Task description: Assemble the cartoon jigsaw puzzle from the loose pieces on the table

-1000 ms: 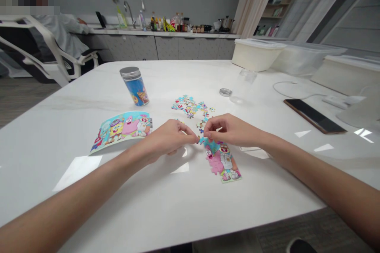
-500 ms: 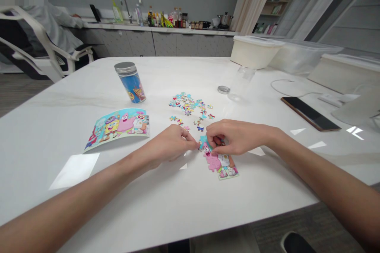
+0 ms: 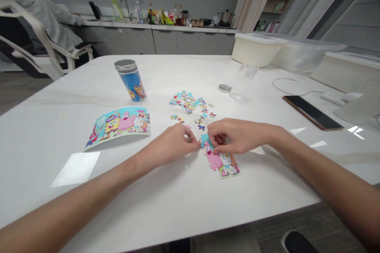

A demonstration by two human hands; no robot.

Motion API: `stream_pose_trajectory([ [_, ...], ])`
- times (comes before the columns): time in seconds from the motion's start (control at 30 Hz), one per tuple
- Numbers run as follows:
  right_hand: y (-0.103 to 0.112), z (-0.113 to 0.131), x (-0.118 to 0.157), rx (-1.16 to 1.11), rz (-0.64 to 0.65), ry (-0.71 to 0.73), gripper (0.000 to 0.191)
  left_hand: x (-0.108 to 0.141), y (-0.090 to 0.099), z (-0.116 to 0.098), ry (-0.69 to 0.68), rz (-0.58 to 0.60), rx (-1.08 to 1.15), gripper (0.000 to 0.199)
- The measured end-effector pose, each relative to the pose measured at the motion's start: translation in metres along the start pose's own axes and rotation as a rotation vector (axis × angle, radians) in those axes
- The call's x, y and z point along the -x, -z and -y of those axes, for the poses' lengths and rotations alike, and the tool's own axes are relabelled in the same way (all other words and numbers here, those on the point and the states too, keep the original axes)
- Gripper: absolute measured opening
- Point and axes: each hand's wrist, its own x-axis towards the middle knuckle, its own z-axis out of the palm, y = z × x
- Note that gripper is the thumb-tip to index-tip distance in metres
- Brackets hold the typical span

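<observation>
A partly joined puzzle (image 3: pixel 214 159) with a pink starfish figure lies on the white table (image 3: pixel 166 205). My left hand (image 3: pixel 178 144) is at its upper left edge, thumb and forefinger pinched on a small puzzle piece (image 3: pixel 200 143). Over the puzzle's upper right part rests my right hand (image 3: pixel 230 136), fingers curled and touching it; whatever is under those fingers is hidden. Beyond both hands lie several loose pieces (image 3: pixel 190 102) in a scattered pile. A curved picture sheet (image 3: pixel 123 124) showing the cartoon figures is to the left.
A lidded jar (image 3: pixel 132 81) stands behind the sheet. Farther right are a clear jar (image 3: pixel 243 83), its metal lid (image 3: pixel 225 88), a phone (image 3: pixel 311 112), a cable and storage boxes (image 3: pixel 257 49). A person in grey (image 3: pixel 53 19) sits at the back left.
The view has shifted slightly. My left hand's fingertips remain at the puzzle's edge, with its thumb and forefinger loop a little more visible. My right hand stays over the puzzle.
</observation>
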Motion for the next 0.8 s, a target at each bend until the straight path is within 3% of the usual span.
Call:
stream_pose_trajectory([
  [0.23, 0.0, -0.0007, 0.0004, 0.003, 0.002, 0.013, 0.014, 0.0021, -0.0005, -0.0007, 0.019, 0.009, 0.009, 0.018],
  [0.8, -0.0006, 0.0001, 0.0, -0.003, -0.003, 0.013, 0.014, 0.0034, 0.0002, 0.0031, -0.219, -0.04, -0.113, 0.013],
])
